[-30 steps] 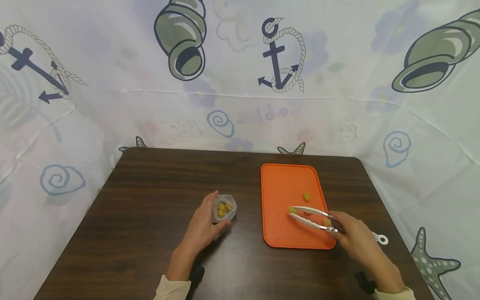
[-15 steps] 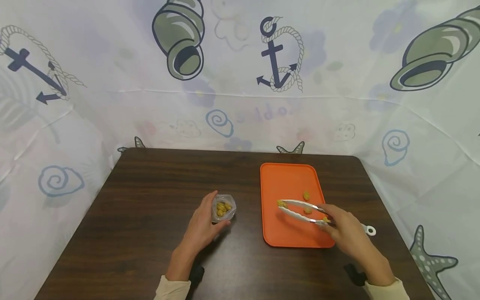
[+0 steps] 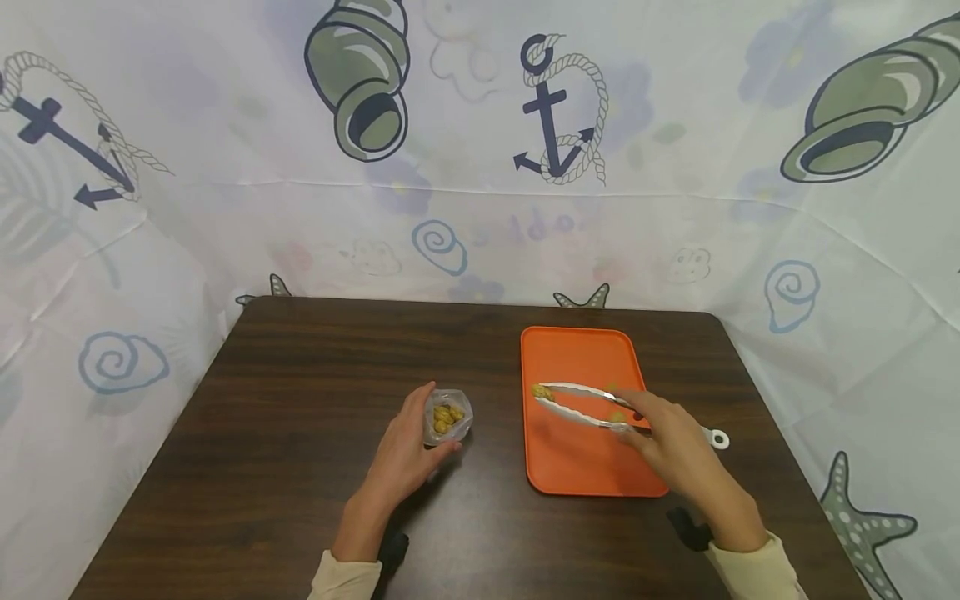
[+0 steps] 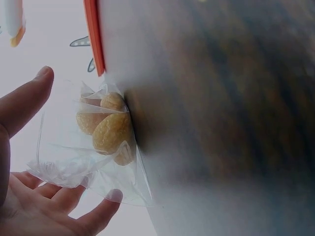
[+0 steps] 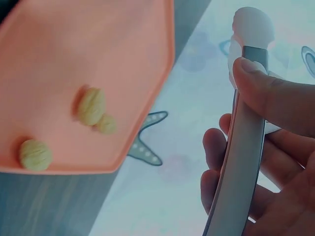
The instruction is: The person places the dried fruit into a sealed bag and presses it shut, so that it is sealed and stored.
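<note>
My left hand [image 3: 405,454] curves round a small clear plastic bag [image 3: 467,414], its mouth open upward. Inside sit several wrinkled yellow-brown pieces [image 4: 112,132] that look like dried fruit. The left wrist view shows fingertips against the film and the thumb beside it. My right hand [image 3: 686,446] grips metal tongs [image 3: 577,389] with white tips, thumb on one arm and fingers round the other. Between the tips is one dried piece [image 3: 542,392], above the left part of an orange tray [image 3: 585,471]. A few similar pieces [image 5: 91,106] lie on the tray, partly hidden by tongs and hand.
The dark wooden table [image 3: 322,350] carries the tray on the right and the bag near the middle. A pale printed cloth [image 3: 480,125] hangs behind and at both sides of the table.
My right hand has carried the tongs and the pinched dried piece left and toward the tray's far side. The left hand and the bag have stayed put.
</note>
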Demonstrator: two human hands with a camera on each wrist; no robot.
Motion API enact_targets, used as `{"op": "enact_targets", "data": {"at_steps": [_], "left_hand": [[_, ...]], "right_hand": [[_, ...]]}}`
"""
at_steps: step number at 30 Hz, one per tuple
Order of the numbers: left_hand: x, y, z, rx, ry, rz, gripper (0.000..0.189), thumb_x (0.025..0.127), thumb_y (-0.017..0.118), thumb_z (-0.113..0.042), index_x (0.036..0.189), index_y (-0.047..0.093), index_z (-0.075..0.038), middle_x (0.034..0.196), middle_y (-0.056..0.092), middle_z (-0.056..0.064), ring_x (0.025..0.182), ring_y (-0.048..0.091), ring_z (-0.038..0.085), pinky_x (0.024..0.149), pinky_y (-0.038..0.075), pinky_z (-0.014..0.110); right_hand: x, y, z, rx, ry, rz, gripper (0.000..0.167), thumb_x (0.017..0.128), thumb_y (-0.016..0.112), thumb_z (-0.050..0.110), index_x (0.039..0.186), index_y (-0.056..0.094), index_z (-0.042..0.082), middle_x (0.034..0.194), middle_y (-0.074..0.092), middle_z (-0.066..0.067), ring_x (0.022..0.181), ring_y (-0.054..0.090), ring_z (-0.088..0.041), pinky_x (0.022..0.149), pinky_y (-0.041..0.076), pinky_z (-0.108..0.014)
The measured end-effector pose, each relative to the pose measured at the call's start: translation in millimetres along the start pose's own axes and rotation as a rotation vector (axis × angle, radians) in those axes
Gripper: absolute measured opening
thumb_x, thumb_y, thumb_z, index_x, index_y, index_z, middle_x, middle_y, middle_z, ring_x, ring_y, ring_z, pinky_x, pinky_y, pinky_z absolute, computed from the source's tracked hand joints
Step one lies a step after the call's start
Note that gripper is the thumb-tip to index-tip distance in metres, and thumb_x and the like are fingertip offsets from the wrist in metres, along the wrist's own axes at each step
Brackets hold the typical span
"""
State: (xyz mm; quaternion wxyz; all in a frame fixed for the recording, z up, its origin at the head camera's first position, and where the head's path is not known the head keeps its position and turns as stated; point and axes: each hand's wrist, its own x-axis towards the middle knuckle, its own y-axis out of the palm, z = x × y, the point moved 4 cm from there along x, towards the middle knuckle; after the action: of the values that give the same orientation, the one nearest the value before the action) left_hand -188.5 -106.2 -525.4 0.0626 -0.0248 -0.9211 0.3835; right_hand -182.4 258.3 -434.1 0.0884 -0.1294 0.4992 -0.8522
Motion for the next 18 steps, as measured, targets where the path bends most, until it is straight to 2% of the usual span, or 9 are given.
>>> {"op": "enact_targets", "data": {"at_steps": [9,13,18], "left_hand": [[0.4,0.3,-0.4,0.0,0.007,-0.011,0.101,0.081,0.09,-0.029,0.161,0.03,-0.014,0.162,0.04,0.01,0.136,0.053,0.039,0.109,0.044,0.06],[0.7,0.1,-0.6,0.005,0.007,-0.011,0.101,0.081,0.09,-0.029,0.161,0.03,-0.014,0.162,0.04,0.01,0.137,0.052,0.039,0.11,0.043,0.06],[1.0,0.6,-0.1,0.009,0.0,-0.012,0.102,0.08,0.091,-0.028,0.161,0.031,-0.013,0.162,0.04,0.011,0.137,0.052,0.04,0.11,0.043,0.06]], "right_hand": [[12.9,1,17,0.041,-0.025,0.016,0.059,0.086,0.083,0.014,0.141,0.061,0.013,0.128,0.072,-0.01,0.109,0.071,-0.03,0.085,0.058,-0.051],[15.8,1,23,0.041,-0.039,0.016,0.059,0.087,0.083,0.013,0.142,0.061,0.013,0.13,0.072,-0.009,0.111,0.071,-0.03,0.087,0.058,-0.052],[17.2,2,28,0.023,-0.037,0.013,0.06,0.087,0.083,0.015,0.142,0.06,0.013,0.134,0.07,-0.008,0.113,0.07,-0.033,0.094,0.052,-0.058]]}}
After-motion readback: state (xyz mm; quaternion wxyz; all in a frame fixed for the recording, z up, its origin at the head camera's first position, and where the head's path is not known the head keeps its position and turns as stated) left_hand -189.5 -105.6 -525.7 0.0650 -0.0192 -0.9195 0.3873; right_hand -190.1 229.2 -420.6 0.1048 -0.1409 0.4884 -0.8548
